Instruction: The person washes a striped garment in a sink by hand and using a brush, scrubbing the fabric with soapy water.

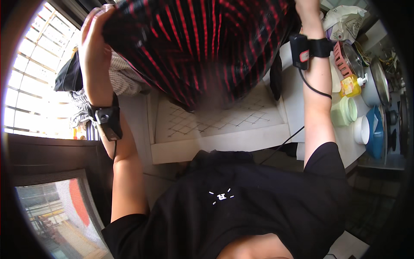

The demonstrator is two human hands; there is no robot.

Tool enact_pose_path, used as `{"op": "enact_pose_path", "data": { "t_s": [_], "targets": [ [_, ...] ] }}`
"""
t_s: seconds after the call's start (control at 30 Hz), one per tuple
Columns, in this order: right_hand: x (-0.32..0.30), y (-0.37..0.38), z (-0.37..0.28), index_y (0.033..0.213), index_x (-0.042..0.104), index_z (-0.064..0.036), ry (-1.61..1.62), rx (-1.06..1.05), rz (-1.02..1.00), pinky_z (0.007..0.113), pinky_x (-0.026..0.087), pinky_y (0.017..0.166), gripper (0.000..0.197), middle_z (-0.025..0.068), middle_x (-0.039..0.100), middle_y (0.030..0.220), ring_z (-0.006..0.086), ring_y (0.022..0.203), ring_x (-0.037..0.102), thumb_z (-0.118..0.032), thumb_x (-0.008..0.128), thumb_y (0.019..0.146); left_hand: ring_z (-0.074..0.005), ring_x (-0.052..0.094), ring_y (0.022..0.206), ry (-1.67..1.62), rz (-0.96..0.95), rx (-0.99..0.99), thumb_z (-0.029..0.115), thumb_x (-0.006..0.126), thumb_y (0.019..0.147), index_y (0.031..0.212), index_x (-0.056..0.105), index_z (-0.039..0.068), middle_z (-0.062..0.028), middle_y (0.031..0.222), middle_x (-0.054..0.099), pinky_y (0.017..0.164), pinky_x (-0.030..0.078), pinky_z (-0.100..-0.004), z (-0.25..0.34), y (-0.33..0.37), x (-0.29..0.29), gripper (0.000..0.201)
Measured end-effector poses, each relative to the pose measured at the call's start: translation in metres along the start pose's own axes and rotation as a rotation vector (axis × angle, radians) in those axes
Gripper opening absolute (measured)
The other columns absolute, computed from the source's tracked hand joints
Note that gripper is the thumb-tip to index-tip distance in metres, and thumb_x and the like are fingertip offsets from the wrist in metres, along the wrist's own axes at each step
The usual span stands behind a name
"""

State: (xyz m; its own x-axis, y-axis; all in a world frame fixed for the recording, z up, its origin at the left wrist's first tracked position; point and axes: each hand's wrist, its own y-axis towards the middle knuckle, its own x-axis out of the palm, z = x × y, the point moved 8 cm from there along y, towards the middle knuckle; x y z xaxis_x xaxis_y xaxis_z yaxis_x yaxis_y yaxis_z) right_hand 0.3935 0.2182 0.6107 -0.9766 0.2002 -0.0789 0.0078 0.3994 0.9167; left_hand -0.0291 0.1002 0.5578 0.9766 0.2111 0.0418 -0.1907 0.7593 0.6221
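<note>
A black cloth with red stripes (207,47) is spread between my raised hands, sagging in the middle. What kind of garment or cover it is cannot be told. At its upper left corner, my left hand (94,39) is closed on the edge, fingers curled over it. My right hand (307,12) grips the opposite corner, its fingertips cut off by the frame's upper edge. Below the cloth's lower edge is a white basin or tray-like surface (224,125) with a diamond line pattern. The cloth hides its far part.
Grey-and-white striped fabric (123,73) and a black cloth item (70,75) lie by the barred window at left. On the right counter stand a yellow pump bottle (351,85), a green jar (345,111), a white tub (361,129), a pink basket (341,60) and pan lids.
</note>
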Motion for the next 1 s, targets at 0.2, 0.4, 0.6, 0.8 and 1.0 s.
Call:
{"op": "enact_pose_path", "data": {
  "t_s": [0.2,0.4,0.6,0.8,1.0],
  "targets": [
    [0.051,-0.133,0.027,0.105,0.069,-0.0047,-0.4,0.081,-0.539,0.029,0.052,0.068,0.026,0.0119,0.072,0.092,0.0163,0.074,0.068,0.0,0.058,0.082,-0.0133,0.06,0.079,0.194,-0.371,-0.669,0.014,0.064,0.084,0.114,0.054,0.004,-0.0107,0.091,0.07,0.067,0.044,-0.0248,-0.121,-0.117,0.061,0.034],
    [0.075,-0.225,0.022,0.103,0.069,-0.0051,-0.254,0.256,-0.811,0.033,0.053,0.066,0.027,0.0153,0.07,0.083,0.0249,0.068,0.068,-0.002,0.06,0.078,-0.0324,0.07,0.08,0.984,-1.062,-0.438,0.052,0.073,0.077,0.114,0.07,0.014,-0.0147,0.087,0.072,0.076,0.055,-0.0411,-0.168,-0.214,0.126,0.053],
    [0.077,-0.304,0.01,0.096,0.068,-0.0058,-0.146,0.59,-1.291,0.038,0.051,0.065,0.03,0.0142,0.068,0.077,0.0271,0.071,0.066,-0.03,0.072,0.078,-0.0259,0.068,0.08,0.801,-0.493,-0.347,0.018,0.062,0.088,0.096,0.071,0.002,-0.0136,0.087,0.071,0.075,0.053,-0.0354,-0.171,-0.183,0.077,0.021],
    [0.058,-0.381,0.018,0.117,0.06,-0.0077,-0.333,0.671,-1.42,0.046,0.053,0.078,0.042,0.0163,0.07,0.098,0.0345,0.094,0.068,-0.018,0.067,0.077,-0.0068,0.062,0.068,-0.11,-0.037,-0.924,0.009,0.058,0.092,0.09,0.068,0.001,-0.0001,0.077,0.067,0.064,0.05,-0.0221,-0.164,-0.216,0.062,0.013],
    [0.065,-0.419,0.068,0.104,0.065,-0.0086,-0.335,0.65,-1.075,0.043,0.053,0.082,0.028,0.0138,0.07,0.101,0.0336,0.099,0.067,-0.004,0.065,0.077,-0.0013,0.045,0.058,-0.187,-0.14,-0.888,0.003,0.061,0.086,0.069,0.054,0.008,0.0071,0.066,0.053,0.053,0.035,-0.021,-0.11,-0.199,0.094,0.019]
  ]
}}
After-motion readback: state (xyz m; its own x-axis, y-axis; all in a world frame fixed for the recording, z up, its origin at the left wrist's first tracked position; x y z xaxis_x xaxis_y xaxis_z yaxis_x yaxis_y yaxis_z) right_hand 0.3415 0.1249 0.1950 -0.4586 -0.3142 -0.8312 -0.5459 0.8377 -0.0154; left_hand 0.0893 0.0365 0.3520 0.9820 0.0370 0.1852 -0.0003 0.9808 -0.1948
